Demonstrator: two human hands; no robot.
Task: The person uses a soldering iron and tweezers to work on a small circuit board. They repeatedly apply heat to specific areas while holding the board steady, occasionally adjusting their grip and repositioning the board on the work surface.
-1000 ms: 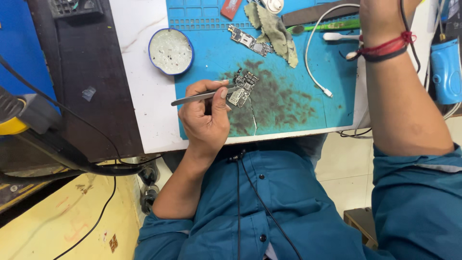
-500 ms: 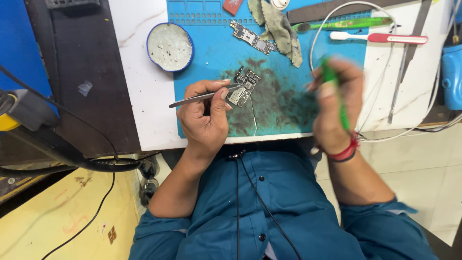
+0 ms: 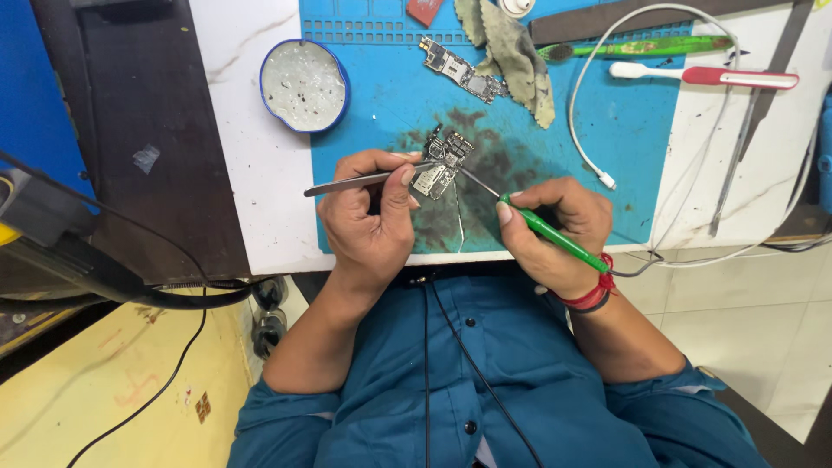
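Note:
My left hand (image 3: 371, 217) grips metal tweezers (image 3: 347, 182) whose tips pinch a small circuit board (image 3: 444, 160) lying on the stained blue work mat (image 3: 607, 130). My right hand (image 3: 555, 227) holds a green-handled soldering iron (image 3: 555, 236) like a pen, its thin metal tip (image 3: 477, 180) touching the board's lower right edge. Both hands rest near the mat's front edge, close together.
A second circuit board (image 3: 461, 69) and a dirty rag (image 3: 511, 48) lie at the back of the mat. A round blue-rimmed tin (image 3: 303, 84) sits left on the white table. A white cable (image 3: 589, 139), green toothbrush (image 3: 641, 48) and red-white toothbrush (image 3: 706, 76) are at right.
My right hand came down from the back right, carrying the green soldering iron, and brought its tip to the board. My left hand stayed put with the tweezers.

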